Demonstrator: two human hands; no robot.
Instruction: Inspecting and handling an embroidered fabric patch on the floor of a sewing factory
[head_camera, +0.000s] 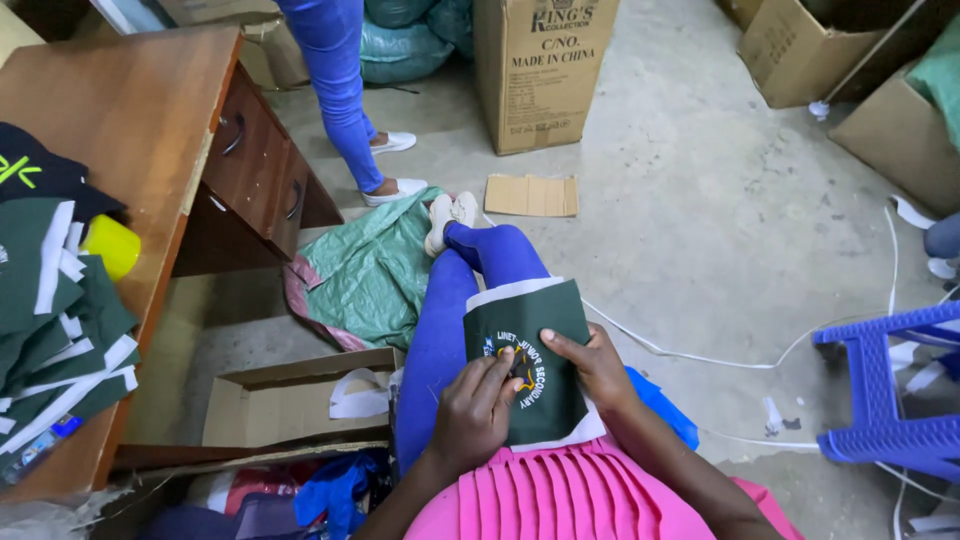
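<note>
A dark green cloth piece (540, 315) with white edging and an embroidered round badge lies across my lap, over blue leggings and a pink pleated skirt. My left hand (475, 410) rests on the badge, with its fingertips pinched at the embroidery. My right hand (597, 365) lies flat on the cloth's right side and holds it down with spread fingers.
A wooden desk (140, 120) at left carries a stack of green and white cloth pieces (50, 320) and a yellow object (112, 245). Another person's legs (345, 100) stand beyond it. Cardboard boxes (540, 70), a green sack (370, 270), an open box (300, 400), a blue plastic stool (890, 385) and white strips surround me.
</note>
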